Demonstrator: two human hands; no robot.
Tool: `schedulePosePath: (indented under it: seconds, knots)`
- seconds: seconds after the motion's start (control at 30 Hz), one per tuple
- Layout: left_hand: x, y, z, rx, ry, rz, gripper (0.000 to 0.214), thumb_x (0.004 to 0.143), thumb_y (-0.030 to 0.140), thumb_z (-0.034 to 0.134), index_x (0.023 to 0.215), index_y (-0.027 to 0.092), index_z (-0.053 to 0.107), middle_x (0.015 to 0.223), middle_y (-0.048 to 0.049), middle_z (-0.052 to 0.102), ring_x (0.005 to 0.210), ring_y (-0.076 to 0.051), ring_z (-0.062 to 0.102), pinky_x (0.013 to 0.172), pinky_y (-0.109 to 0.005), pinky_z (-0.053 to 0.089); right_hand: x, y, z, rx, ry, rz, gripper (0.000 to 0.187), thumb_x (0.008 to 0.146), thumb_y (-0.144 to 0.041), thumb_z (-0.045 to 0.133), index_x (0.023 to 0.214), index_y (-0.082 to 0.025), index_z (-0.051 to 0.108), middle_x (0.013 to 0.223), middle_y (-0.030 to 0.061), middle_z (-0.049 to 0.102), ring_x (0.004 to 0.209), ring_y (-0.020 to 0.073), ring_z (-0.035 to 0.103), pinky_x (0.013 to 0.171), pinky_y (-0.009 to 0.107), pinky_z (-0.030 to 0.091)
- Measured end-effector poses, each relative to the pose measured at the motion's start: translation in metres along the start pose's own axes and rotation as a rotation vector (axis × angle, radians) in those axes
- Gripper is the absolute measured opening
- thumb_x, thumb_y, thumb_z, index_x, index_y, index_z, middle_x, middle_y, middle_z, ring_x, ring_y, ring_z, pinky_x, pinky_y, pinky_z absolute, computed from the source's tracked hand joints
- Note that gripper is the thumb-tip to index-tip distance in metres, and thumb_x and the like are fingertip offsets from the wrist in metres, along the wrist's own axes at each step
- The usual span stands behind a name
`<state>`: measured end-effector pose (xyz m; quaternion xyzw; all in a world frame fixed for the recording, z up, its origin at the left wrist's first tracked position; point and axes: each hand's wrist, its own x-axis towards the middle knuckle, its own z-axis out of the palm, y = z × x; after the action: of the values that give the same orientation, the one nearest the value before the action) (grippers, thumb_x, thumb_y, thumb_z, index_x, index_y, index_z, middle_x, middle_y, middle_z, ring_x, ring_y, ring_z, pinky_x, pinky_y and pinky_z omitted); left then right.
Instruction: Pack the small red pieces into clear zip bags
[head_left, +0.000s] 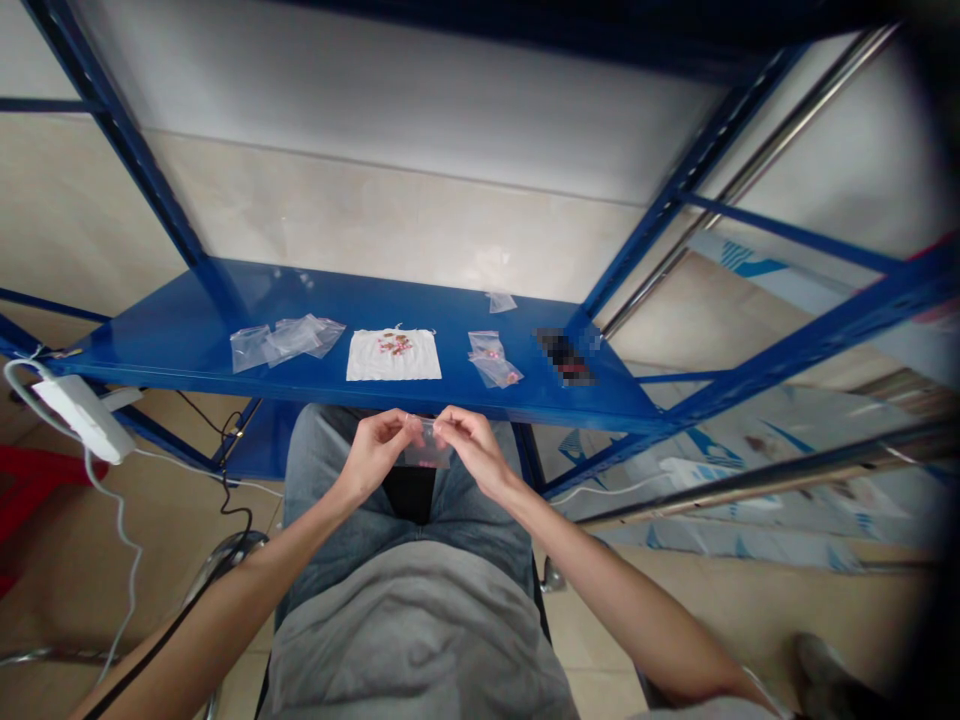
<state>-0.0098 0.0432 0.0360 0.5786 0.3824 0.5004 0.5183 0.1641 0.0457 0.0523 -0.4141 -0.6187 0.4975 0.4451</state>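
Evidently partway: I find left hand point(381, 447) and right hand point(474, 447) pinching a clear bag point(429, 456) before the shelf's point(169, 335) front edge; filled bags point(496, 372) lie rightward, loose pieces point(395, 344) unbagged mid-shelf.

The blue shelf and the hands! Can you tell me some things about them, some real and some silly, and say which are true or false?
1. The left hand and right hand both hold one small clear bag. True.
2. The white cloth lies on the floor. False: it lies on the blue shelf.
3. Little pink and brown pieces lie on the white cloth. True.
4. The power strip near the shelf's left end is red. False: it is white.
5. Long sleeves cover both forearms. False: they are bare.
6. The trousers are blue-grey. True.
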Motion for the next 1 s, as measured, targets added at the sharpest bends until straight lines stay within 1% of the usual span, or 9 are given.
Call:
schedulePosePath:
  seconds: [0.1,0.2,0.3,0.4,0.53,0.63,0.7,0.77,1.0]
  knots:
    - [-0.001,0.001,0.001,-0.009,-0.046,-0.001,0.031,0.088,0.042,0.06,0.076,0.013,0.066,0.073,-0.0049,0.068,0.07,-0.015,0.061,0.069,-0.025,0.047,-0.001,-0.003,0.002,-0.002,-0.076,-0.01,0.027,0.091,-0.036,0.054,0.071,-0.017,0.057,0.069,-0.0007,0.056,0.066,0.0129,0.049,0.064,0.025,0.037]
    - [-0.002,0.001,0.001,-0.004,-0.05,-0.009,0.032,0.088,0.042,0.059,0.077,0.013,0.065,0.073,-0.005,0.068,0.068,-0.015,0.061,0.066,-0.025,0.047,-0.002,-0.005,0.004,0.005,-0.139,-0.029,0.029,0.092,-0.037,0.053,0.071,-0.017,0.057,0.069,-0.0005,0.055,0.067,0.0129,0.05,0.063,0.025,0.036]
    - [-0.003,0.001,0.002,-0.001,-0.062,-0.017,0.032,0.088,0.042,0.059,0.075,0.013,0.063,0.072,-0.0044,0.067,0.067,-0.014,0.06,0.065,-0.024,0.046,-0.002,-0.004,0.005,0.004,-0.136,-0.038,0.029,0.091,-0.036,0.055,0.069,-0.017,0.056,0.066,-0.0009,0.054,0.063,0.0122,0.048,0.061,0.025,0.034]
    - [-0.002,-0.001,0.003,-0.024,-0.104,-0.003,0.031,0.091,0.04,0.056,0.077,0.013,0.063,0.072,-0.004,0.066,0.066,-0.014,0.059,0.065,-0.024,0.046,-0.002,-0.001,0.003,0.008,-0.115,-0.035,0.029,0.091,-0.035,0.054,0.068,-0.017,0.055,0.065,-0.0012,0.054,0.062,0.012,0.048,0.061,0.025,0.034]
    - [-0.001,-0.001,0.001,0.031,-0.156,0.044,0.03,0.092,0.038,0.055,0.079,0.013,0.065,0.074,-0.0042,0.066,0.068,-0.014,0.058,0.067,-0.024,0.046,-0.002,0.001,0.001,0.005,-0.16,-0.017,0.031,0.092,-0.04,0.053,0.072,-0.017,0.056,0.064,-0.0019,0.052,0.061,0.0114,0.047,0.059,0.024,0.033]
    - [0.0,0.001,-0.002,0.094,-0.175,0.042,0.031,0.092,0.038,0.055,0.077,0.013,0.065,0.072,-0.0037,0.065,0.066,-0.013,0.057,0.064,-0.024,0.044,-0.002,-0.001,-0.001,-0.015,-0.192,-0.009,0.032,0.092,-0.041,0.054,0.072,-0.016,0.057,0.064,-0.0021,0.051,0.059,0.0109,0.045,0.057,0.024,0.031]
    - [0.001,0.003,-0.003,0.101,-0.162,0.03,0.031,0.092,0.038,0.055,0.076,0.013,0.066,0.071,-0.0032,0.064,0.065,-0.013,0.056,0.062,-0.023,0.043,0.0,-0.002,-0.002,-0.031,-0.191,-0.014,0.031,0.091,-0.041,0.055,0.073,-0.016,0.057,0.064,-0.0019,0.051,0.06,0.011,0.046,0.057,0.023,0.032]
    - [0.002,0.005,-0.003,0.094,-0.125,0.031,0.03,0.091,0.037,0.056,0.074,0.013,0.065,0.069,-0.0026,0.064,0.065,-0.013,0.055,0.063,-0.024,0.043,0.002,-0.003,-0.004,-0.035,-0.18,-0.02,0.03,0.091,-0.041,0.056,0.074,-0.016,0.058,0.064,-0.0016,0.053,0.061,0.0113,0.048,0.057,0.023,0.033]
    - [0.003,0.007,-0.004,0.083,0.081,0.076,0.027,0.088,0.032,0.057,0.068,0.015,0.063,0.066,-0.0022,0.064,0.065,-0.014,0.056,0.067,-0.025,0.044,0.008,-0.004,-0.01,-0.018,-0.195,-0.025,0.029,0.09,-0.041,0.057,0.076,-0.016,0.06,0.063,-0.0017,0.052,0.058,0.011,0.048,0.057,0.024,0.034]
